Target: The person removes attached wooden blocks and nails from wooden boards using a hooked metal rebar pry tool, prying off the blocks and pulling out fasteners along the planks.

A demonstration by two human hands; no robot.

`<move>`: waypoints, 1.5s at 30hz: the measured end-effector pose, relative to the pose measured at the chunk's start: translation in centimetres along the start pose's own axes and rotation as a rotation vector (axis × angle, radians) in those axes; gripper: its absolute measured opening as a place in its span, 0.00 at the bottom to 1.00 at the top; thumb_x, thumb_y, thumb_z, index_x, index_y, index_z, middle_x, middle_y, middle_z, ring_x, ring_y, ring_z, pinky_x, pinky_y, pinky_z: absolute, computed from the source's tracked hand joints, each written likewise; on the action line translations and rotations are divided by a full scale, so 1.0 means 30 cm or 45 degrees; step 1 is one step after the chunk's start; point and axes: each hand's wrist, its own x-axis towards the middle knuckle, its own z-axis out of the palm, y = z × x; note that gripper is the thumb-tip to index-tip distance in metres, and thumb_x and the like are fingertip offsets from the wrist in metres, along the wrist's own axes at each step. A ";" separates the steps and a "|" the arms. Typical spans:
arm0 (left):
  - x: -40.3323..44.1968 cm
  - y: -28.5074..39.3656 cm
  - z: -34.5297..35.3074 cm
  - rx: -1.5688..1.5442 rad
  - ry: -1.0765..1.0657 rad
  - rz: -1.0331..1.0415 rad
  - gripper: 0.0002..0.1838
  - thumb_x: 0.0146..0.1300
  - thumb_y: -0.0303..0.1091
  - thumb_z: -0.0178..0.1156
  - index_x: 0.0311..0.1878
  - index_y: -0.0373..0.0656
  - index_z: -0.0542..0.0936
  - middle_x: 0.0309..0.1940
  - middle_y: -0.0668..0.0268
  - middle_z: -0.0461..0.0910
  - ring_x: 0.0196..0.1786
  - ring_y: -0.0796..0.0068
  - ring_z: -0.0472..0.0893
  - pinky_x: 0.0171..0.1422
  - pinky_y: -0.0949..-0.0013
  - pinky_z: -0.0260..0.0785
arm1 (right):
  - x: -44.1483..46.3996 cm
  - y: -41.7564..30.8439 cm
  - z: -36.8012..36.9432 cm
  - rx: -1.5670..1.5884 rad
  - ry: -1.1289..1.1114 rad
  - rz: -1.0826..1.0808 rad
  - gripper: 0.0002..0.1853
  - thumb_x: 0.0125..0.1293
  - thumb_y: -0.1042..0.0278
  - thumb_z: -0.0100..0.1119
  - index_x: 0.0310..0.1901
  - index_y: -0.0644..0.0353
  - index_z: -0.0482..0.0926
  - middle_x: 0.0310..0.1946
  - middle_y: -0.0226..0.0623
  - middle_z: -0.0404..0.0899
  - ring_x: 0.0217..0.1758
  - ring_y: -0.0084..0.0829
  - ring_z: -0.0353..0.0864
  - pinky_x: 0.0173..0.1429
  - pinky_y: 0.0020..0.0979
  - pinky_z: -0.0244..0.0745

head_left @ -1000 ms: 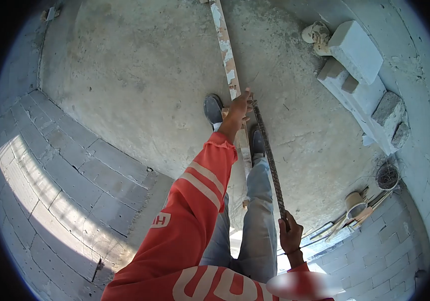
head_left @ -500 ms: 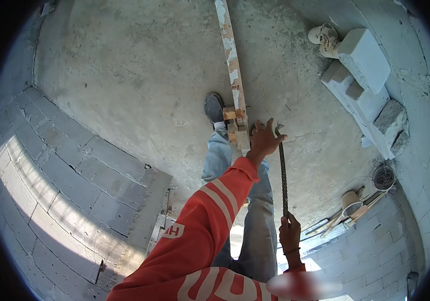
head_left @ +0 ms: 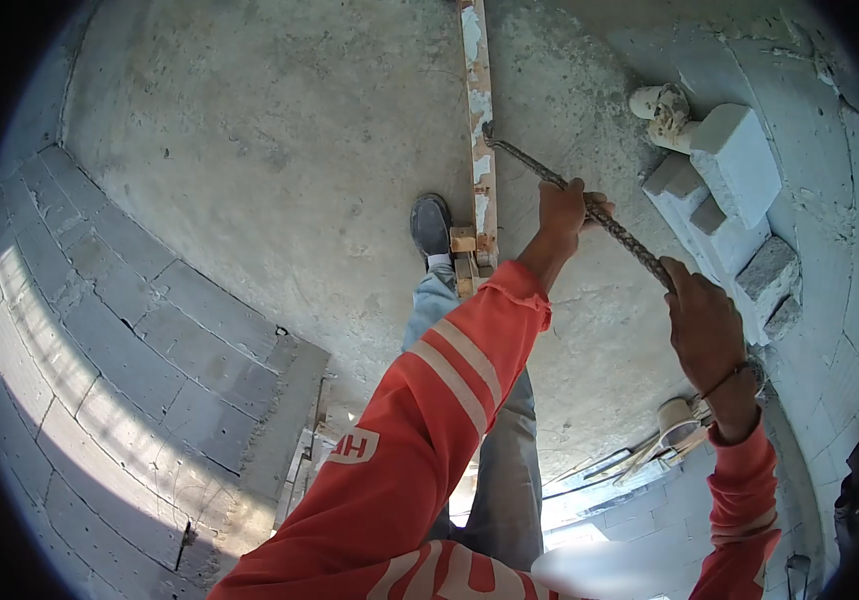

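Note:
A ribbed steel pry bar (head_left: 624,240) with a bent tip slants across in front of me. My left hand (head_left: 561,212) is closed around its middle. My right hand (head_left: 706,325) grips its lower end, farther right and nearer my body. The bar's bent tip meets the right edge of a long wooden beam (head_left: 481,185) spotted with white residue; whether it hooks a nail there is too small to tell. Short wood pieces (head_left: 462,240) are at the beam's near end, beside my shoe (head_left: 430,228).
White blocks (head_left: 736,165) and broken grey block pieces (head_left: 767,275) lie along the right wall. A bucket (head_left: 677,420) stands at lower right near some sticks. A grey block wall (head_left: 164,330) curves along the left, with concrete floor (head_left: 279,150) between.
My left hand has closed around the bar. The bar has swung from nearly upright in view to a slant, its tip now at the beam. My right hand has moved up and right.

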 end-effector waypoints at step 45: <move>0.359 0.601 0.236 -1.284 -0.327 -0.084 0.11 0.75 0.32 0.44 0.56 0.40 0.64 0.49 0.54 0.73 0.50 0.55 0.79 0.57 0.55 0.74 | 1.048 -0.226 -0.839 -0.772 -0.351 -0.404 0.12 0.69 0.65 0.55 0.45 0.66 0.78 0.40 0.46 0.77 0.45 0.41 0.78 0.52 0.39 0.72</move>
